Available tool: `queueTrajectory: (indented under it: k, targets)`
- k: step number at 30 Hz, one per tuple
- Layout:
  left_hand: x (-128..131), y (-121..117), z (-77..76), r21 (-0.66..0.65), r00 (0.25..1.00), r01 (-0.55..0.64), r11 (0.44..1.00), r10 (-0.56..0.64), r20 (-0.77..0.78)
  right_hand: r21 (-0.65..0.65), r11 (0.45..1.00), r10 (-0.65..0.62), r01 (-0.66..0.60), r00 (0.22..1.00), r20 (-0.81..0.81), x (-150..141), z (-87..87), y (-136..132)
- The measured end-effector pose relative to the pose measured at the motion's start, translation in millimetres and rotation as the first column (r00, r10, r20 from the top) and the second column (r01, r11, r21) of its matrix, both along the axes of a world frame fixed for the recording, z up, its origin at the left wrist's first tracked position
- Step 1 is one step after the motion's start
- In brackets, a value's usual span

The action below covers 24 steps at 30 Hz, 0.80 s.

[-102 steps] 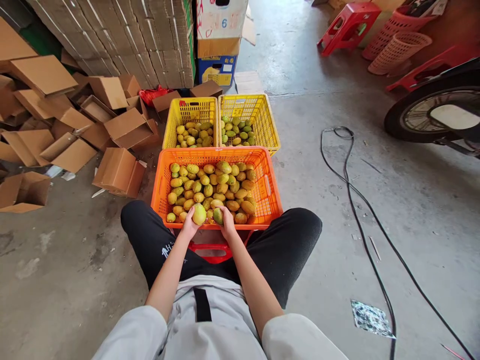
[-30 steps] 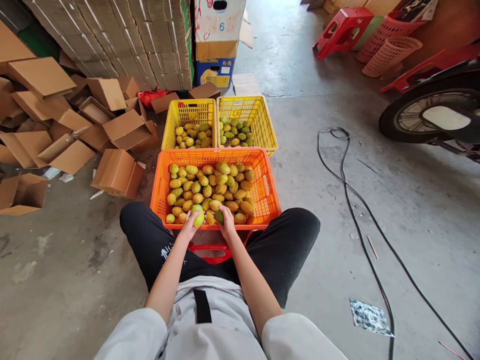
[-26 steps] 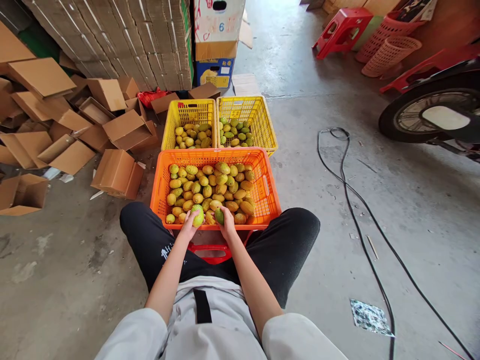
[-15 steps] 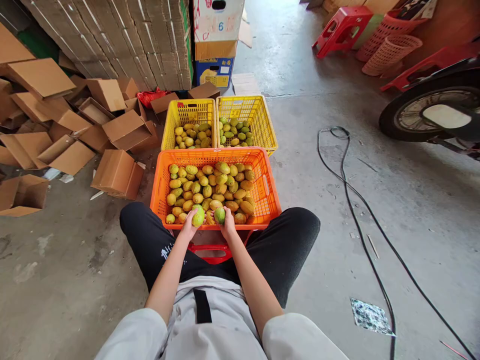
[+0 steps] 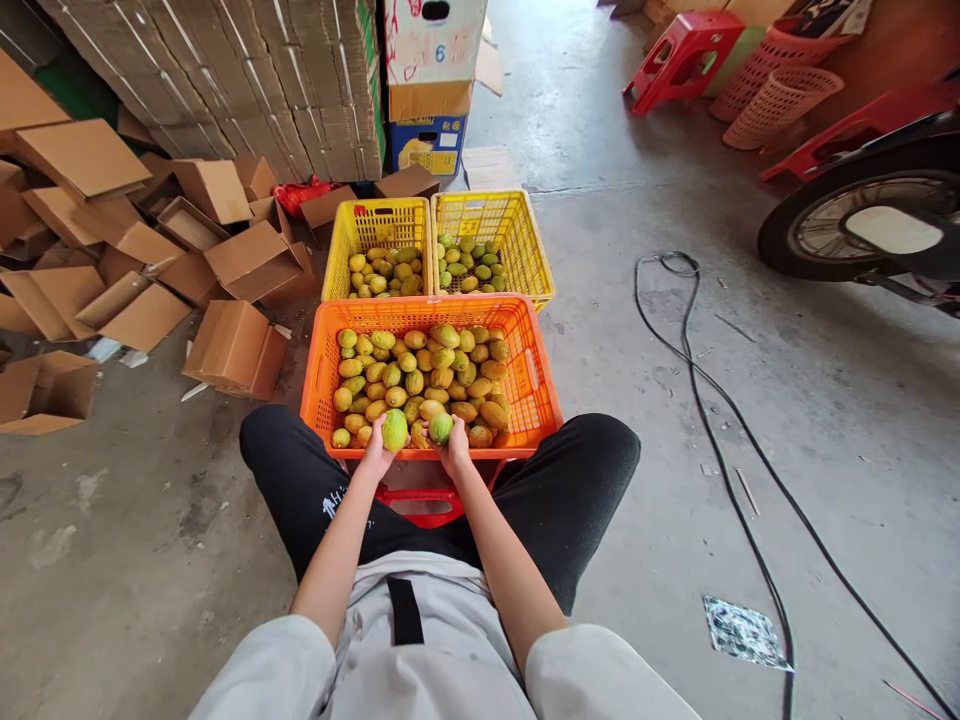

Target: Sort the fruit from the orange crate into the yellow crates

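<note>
My left hand [image 5: 377, 456] is closed around a rounded yellow-green fruit [image 5: 394, 431], held above the near edge of an orange plastic crate [image 5: 535, 420]. A smaller, darker green fruit [image 5: 440, 429] sits in my right hand [image 5: 456, 456], a short way to the right of the first. The exact kind of fruit is unclear. Beneath and beyond my hands, the crate holds many oval yellow and greenish fruits [image 5: 415, 381]. Part of a red stool [image 5: 424, 508] shows below the crate, between my knees.
Two yellow crates [image 5: 347, 225] [image 5: 525, 235] with fruit stand behind the orange one. Cardboard boxes [image 5: 232, 345] are heaped at left, beside stacked flat cardboard [image 5: 300, 90]. On the right lie a black cable [image 5: 697, 370] and a motorcycle wheel [image 5: 825, 225]; a red stool [image 5: 686, 55] stands farther back.
Both fruits have turned or shifted very slightly in my hands. My hands remain in nearly the same place, and the crates have not moved.
</note>
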<state>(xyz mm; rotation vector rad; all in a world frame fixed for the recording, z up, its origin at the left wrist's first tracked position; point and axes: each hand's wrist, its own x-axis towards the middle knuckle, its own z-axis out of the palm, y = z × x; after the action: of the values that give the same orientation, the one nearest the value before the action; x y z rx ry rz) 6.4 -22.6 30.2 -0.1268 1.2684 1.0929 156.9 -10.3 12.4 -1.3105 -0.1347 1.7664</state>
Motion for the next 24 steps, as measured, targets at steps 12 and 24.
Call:
queueTrajectory:
  k: [12, 24]
  targets:
    - [0, -3, 1.5, 0.037, 0.994, 0.016, 0.999, -0.02, 0.11, 0.09, 0.979, -0.197, 0.184, 0.963, 0.181, -8, 7.3, -3]
    - [2, -6, 0.0, 0.118, 0.999, 0.038, 0.992, -0.036, -0.015, 0.125, 0.985, -0.148, 0.117, 0.95, 0.275, -11, -1.0, -8]
